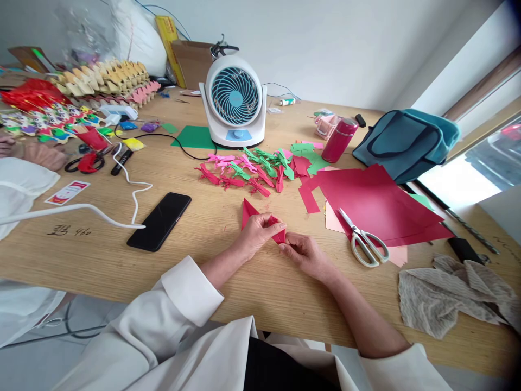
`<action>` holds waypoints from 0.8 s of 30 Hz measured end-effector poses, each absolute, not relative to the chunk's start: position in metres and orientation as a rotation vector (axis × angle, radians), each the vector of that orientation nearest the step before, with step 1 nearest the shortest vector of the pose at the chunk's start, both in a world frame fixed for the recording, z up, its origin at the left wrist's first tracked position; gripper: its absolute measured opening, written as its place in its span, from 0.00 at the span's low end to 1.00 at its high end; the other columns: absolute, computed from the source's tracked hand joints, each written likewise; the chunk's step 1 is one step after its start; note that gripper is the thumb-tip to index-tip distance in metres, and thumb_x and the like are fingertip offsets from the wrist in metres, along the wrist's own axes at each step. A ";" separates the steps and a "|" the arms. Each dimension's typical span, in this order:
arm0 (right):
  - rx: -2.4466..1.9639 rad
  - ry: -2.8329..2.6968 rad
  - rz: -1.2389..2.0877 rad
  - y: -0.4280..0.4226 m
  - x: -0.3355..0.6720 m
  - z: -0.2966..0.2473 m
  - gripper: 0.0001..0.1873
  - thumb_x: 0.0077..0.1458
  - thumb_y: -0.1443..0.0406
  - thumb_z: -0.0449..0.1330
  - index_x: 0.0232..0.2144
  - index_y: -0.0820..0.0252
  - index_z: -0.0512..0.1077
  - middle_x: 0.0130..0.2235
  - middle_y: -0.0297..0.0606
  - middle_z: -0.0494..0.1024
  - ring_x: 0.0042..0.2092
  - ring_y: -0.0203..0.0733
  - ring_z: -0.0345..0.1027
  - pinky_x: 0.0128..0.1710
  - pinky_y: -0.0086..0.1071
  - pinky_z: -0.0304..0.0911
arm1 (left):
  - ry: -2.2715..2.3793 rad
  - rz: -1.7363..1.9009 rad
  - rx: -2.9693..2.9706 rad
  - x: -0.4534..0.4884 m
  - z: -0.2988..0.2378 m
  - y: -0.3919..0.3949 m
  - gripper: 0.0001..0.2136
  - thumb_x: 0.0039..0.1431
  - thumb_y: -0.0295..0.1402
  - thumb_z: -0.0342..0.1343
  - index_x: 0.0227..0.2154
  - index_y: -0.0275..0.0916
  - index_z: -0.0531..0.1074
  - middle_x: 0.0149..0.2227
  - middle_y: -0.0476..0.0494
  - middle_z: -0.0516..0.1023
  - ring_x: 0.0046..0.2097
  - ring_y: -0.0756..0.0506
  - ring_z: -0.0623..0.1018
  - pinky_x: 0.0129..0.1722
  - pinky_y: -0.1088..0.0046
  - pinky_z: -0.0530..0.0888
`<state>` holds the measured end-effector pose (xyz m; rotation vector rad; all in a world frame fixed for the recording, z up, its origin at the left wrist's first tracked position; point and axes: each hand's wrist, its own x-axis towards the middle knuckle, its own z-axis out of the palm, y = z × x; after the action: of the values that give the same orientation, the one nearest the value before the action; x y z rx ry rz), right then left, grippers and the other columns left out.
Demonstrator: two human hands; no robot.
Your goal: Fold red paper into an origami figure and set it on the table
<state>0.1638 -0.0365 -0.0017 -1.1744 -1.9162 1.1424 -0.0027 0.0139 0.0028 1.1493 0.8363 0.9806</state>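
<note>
A piece of folded red paper (249, 212) is held between my two hands just above the wooden table. My left hand (257, 232) grips it, thumb on top, with a pointed flap standing out beyond the knuckles. At the paper's right end, the thumb and fingers of my right hand (302, 251) pinch the edge. My fingers cover part of the folds. Beyond my hands lies a heap of small folded paper shapes, among them red ones (259, 187), green ones (266, 162) and pink ones (222, 161).
Scissors (365, 241) rest on large red sheets (378, 203) at right, near a crumpled cloth (451, 296) and blue bag (402, 144). A fan (236, 100) and red flask (340, 140) stand behind. A phone (160, 221) with a white cable lies left; another person's hand (44, 156) is at far left.
</note>
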 end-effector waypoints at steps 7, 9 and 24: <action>-1.194 -1.912 1.134 -0.037 0.163 0.001 0.23 0.64 0.51 0.52 0.22 0.56 0.55 0.24 0.28 0.55 0.26 0.34 0.48 0.26 0.31 0.47 | 0.872 1.024 1.176 -0.002 0.002 0.012 0.12 0.47 0.39 0.66 0.24 0.35 0.74 0.24 0.51 0.74 0.29 0.52 0.70 0.34 0.76 0.66; -1.187 -1.922 1.126 -0.038 0.163 0.000 0.23 0.64 0.51 0.52 0.22 0.56 0.54 0.24 0.29 0.55 0.27 0.34 0.48 0.26 0.31 0.47 | 0.862 0.989 1.193 -0.002 0.003 0.012 0.12 0.47 0.39 0.66 0.24 0.35 0.74 0.24 0.51 0.75 0.29 0.52 0.70 0.34 0.75 0.66; -1.187 -1.933 1.080 -0.037 0.164 -0.002 0.22 0.64 0.54 0.53 0.22 0.56 0.53 0.25 0.28 0.55 0.27 0.34 0.48 0.27 0.31 0.47 | 0.866 0.983 1.139 -0.005 0.001 0.014 0.18 0.40 0.43 0.72 0.23 0.33 0.75 0.24 0.50 0.75 0.28 0.52 0.70 0.32 0.75 0.66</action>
<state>0.1639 -0.0375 -0.0024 -1.1867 -1.9335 1.0797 -0.0049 0.0143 0.0012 1.1390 0.8656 0.9825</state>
